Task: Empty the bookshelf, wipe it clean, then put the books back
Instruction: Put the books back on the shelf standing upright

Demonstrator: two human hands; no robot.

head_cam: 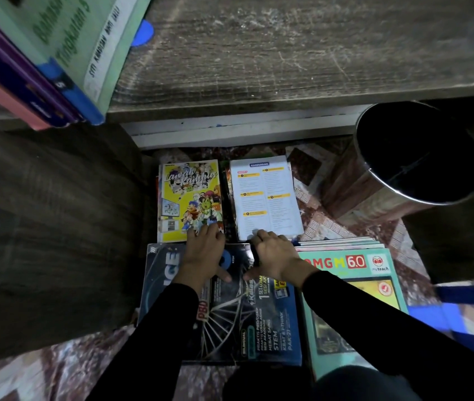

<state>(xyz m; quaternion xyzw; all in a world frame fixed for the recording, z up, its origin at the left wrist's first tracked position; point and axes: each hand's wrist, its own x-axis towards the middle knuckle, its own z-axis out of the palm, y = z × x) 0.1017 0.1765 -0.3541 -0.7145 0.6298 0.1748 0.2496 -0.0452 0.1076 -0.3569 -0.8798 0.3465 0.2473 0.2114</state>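
Books [42, 53] stand at the left end of the shelf board [287, 53] above you. On the floor below it, a comic book [189, 192] lies left of a contents-page book [264, 195], with a bin [412, 157] to the right. Nearer you, a science workbook [230, 314] lies left of the myteach stack [351, 299]. Both hands are on the workbook's far edge, left hand [204, 250] reaching onto the comic and right hand [273, 256] beside it.

The person wears plain black long sleeves [389, 322] ending at the wrists, with left hand [204, 253] and right hand [276, 256] bare.
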